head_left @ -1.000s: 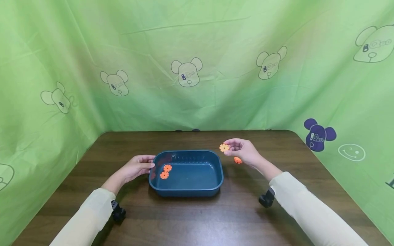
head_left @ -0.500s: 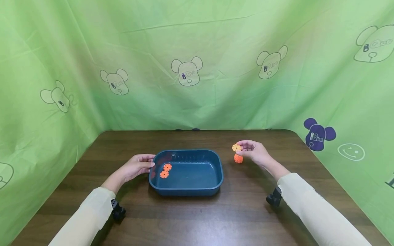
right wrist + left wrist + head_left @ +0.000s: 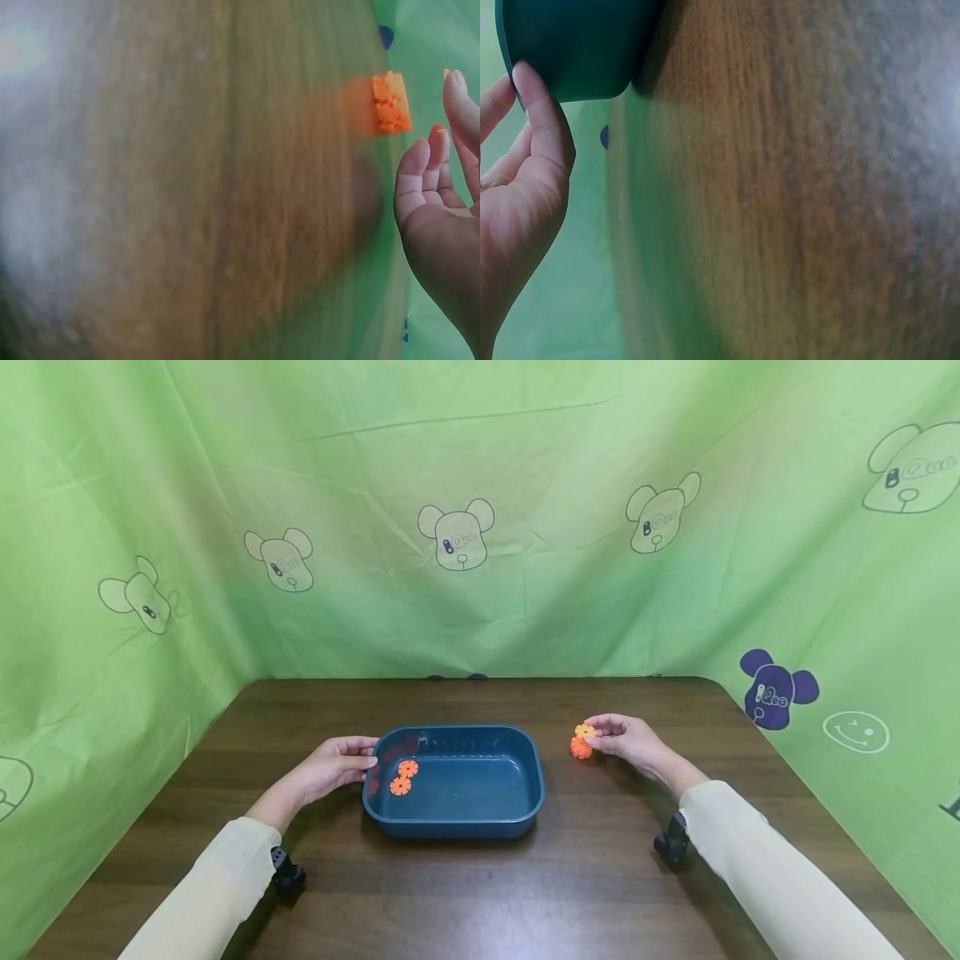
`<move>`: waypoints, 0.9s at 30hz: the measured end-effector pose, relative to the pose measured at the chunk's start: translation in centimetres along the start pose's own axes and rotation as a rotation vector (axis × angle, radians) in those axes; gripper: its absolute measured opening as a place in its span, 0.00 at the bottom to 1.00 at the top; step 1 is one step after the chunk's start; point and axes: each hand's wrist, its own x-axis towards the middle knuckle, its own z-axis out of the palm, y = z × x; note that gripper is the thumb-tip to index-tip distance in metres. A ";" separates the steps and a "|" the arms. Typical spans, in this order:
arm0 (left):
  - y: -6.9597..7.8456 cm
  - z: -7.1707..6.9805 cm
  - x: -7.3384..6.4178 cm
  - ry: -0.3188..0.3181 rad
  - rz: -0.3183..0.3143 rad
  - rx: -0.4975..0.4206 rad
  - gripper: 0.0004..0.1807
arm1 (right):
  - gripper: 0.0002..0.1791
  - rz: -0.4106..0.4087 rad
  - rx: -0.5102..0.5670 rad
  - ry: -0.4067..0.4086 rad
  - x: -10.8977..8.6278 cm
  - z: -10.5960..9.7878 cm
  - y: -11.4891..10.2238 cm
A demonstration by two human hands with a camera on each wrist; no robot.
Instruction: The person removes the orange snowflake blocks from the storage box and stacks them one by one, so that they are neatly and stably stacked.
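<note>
A dark blue rectangular plastic basin (image 3: 472, 789) stands on the table, with two orange flower-shaped plastic discs (image 3: 401, 787) lying inside near its left wall. My left hand (image 3: 330, 768) pinches the basin's left rim; the left wrist view shows the thumb (image 3: 546, 127) on the outer wall. To the right of the basin, my right hand (image 3: 633, 745) pinches a lighter yellow-orange flower disc (image 3: 585, 731) just over a short stack of orange discs (image 3: 580, 749). Whether disc and stack touch is unclear. In the right wrist view the stack (image 3: 391, 103) sits beside the fingertips.
A brown wood-grain table (image 3: 480, 902) carries everything. Green cloth (image 3: 540, 610) with cartoon mouse heads hangs behind and along both sides. Each wrist bears a small black camera.
My right hand has carried the yellow-orange disc rightward from near the basin's rim, then lowered it to the orange stack. The left hand keeps its hold on the basin.
</note>
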 end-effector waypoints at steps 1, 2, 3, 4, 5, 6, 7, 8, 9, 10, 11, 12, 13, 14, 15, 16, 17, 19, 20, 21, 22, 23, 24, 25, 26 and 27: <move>0.0 0.0 0.0 0.000 0.001 -0.001 0.28 | 0.29 0.012 -0.010 -0.003 0.0 0.0 0.0; 0.0 0.0 0.0 0.000 0.002 -0.001 0.28 | 0.29 0.020 -0.025 -0.004 0.1 -0.1 0.1; 0.0 0.0 0.0 -0.001 0.001 -0.002 0.28 | 0.29 0.028 -0.036 -0.005 0.1 -0.1 0.1; 0.0 0.0 0.0 0.000 0.001 -0.003 0.28 | 0.29 0.032 -0.043 -0.009 0.1 -0.1 0.1; 0.0 0.0 0.1 -0.001 0.001 -0.005 0.28 | 0.29 0.034 -0.054 -0.010 0.1 -0.1 0.2; 0.0 0.0 0.0 -0.002 0.000 -0.005 0.29 | 0.29 0.034 -0.059 -0.011 0.1 -0.1 0.2; -0.1 0.0 0.0 -0.002 -0.001 -0.006 0.29 | 0.29 0.034 -0.057 -0.013 0.1 -0.1 0.2; -0.1 0.0 0.0 -0.003 -0.003 -0.005 0.29 | 0.28 0.032 -0.056 -0.016 0.1 -0.1 0.2; -0.1 0.1 0.0 -0.003 -0.004 -0.005 0.29 | 0.28 0.031 -0.051 -0.022 0.1 -0.1 0.2; -0.1 0.1 0.0 -0.003 -0.006 -0.005 0.29 | 0.28 0.029 -0.048 -0.027 0.1 -0.1 0.2; -0.1 0.1 0.0 -0.003 -0.006 -0.003 0.29 | 0.28 0.028 -0.047 -0.030 0.1 -0.1 0.2; 0.0 0.1 -0.1 -0.003 -0.005 -0.001 0.29 | 0.28 0.026 -0.044 -0.036 0.1 -0.1 0.2; 0.0 0.1 -0.1 -0.002 -0.004 0.000 0.29 | 0.27 0.024 -0.044 -0.040 0.1 -0.1 0.3; 0.0 0.1 0.0 -0.002 -0.003 0.002 0.29 | 0.27 0.021 -0.047 -0.043 0.1 -0.1 0.3; 0.0 0.1 0.0 -0.003 -0.001 0.003 0.29 | 0.27 0.018 -0.050 -0.043 0.1 0.0 0.3; 0.0 0.1 0.0 -0.003 0.000 0.004 0.29 | 0.27 0.014 -0.058 -0.045 0.1 0.0 0.3; 0.0 0.1 0.0 -0.004 0.002 0.005 0.29 | 0.27 0.011 -0.061 -0.044 0.2 0.0 0.4; 0.0 0.1 0.1 -0.003 0.001 0.006 0.29 | 0.27 0.010 -0.062 -0.044 0.2 0.1 0.4; 0.0 0.1 0.1 -0.002 0.001 0.006 0.29 | 0.26 0.009 -0.061 -0.046 0.2 0.1 0.4; 0.0 0.1 0.1 -0.002 0.000 0.005 0.29 | 0.26 0.009 -0.060 -0.047 0.3 0.2 0.4; -0.1 0.0 0.1 -0.002 -0.001 0.005 0.29 | 0.26 0.010 -0.063 -0.050 0.3 0.2 0.4; -0.1 0.0 0.1 -0.002 -0.002 0.004 0.29 | 0.26 0.013 -0.061 -0.048 0.3 0.2 0.4; -0.1 0.0 0.1 -0.002 -0.002 0.003 0.29 | 0.26 0.014 -0.064 -0.050 0.3 0.2 0.4; -0.1 0.0 0.1 -0.002 -0.001 0.004 0.29 | 0.26 0.015 -0.068 -0.049 0.2 0.2 0.3; -0.1 0.0 0.1 -0.002 -0.001 0.003 0.29 | 0.25 0.014 -0.072 -0.049 0.2 0.2 0.3; 0.0 0.0 0.1 -0.001 -0.002 0.003 0.29 | 0.25 0.014 -0.075 -0.047 0.2 0.2 0.2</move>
